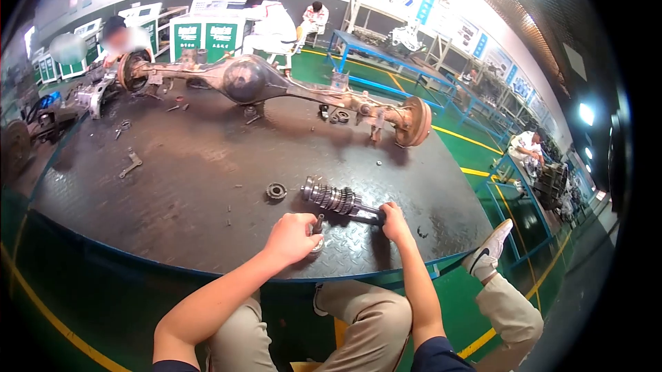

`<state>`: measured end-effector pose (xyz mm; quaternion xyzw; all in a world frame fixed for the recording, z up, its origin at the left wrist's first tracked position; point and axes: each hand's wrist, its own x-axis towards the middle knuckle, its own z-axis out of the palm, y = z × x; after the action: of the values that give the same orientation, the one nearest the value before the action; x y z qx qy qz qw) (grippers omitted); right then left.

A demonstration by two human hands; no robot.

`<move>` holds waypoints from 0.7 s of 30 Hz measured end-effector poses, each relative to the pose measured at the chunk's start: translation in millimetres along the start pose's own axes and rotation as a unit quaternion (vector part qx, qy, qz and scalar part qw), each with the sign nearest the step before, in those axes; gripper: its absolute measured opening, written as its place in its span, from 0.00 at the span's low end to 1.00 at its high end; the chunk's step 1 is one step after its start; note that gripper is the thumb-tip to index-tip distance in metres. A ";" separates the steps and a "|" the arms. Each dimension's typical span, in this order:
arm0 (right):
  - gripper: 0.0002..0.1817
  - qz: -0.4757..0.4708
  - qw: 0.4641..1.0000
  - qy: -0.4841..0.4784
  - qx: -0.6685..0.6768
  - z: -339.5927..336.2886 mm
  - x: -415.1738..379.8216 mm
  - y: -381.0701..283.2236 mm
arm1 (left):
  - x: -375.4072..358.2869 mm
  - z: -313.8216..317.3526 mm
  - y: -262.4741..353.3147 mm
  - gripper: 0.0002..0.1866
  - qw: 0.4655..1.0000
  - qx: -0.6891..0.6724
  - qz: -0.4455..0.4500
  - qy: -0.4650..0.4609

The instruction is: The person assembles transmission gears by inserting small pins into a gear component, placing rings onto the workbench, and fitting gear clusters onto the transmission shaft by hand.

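Note:
A transmission gear shaft [334, 198] with several gears stacked along it lies on the dark metal tabletop, its thin end pointing right. Around that thin end my right hand [394, 222] is closed. My left hand [293, 237] is closed on a short metal shaft [319, 223], which stands upright near the table's front edge. A round, wider base shows below the fingers; most of this part is hidden by the hand. Left of the gear stack, a loose gear ring [276, 191] lies flat, apart from both hands.
A rusty axle housing [245, 79] with brake drums stretches across the back of the table [172, 158]. A metal bracket [131, 164] and several small bolts lie to the left. Another person's shoe [489, 249] is by the right front edge. Several people sit farther back.

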<state>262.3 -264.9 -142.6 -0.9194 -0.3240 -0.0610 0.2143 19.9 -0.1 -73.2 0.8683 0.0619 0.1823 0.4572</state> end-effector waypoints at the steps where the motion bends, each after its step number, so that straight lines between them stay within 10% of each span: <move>1: 0.23 0.002 1.000 0.003 0.000 2.1 -0.2 3.1 | 0.1 -0.7 0.2 0.15 1.000 0.008 -0.005 0.002; 21: 0.28 -0.085 0.996 0.008 0.025 -13.3 -6.7 -1.5 | 0.1 0.3 -15.1 0.17 0.999 -0.022 0.022 0.041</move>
<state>256.6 -273.4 -131.7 -0.8825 -0.4003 -0.0786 0.2338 21.1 8.3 -85.7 0.8508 0.0573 0.2295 0.4691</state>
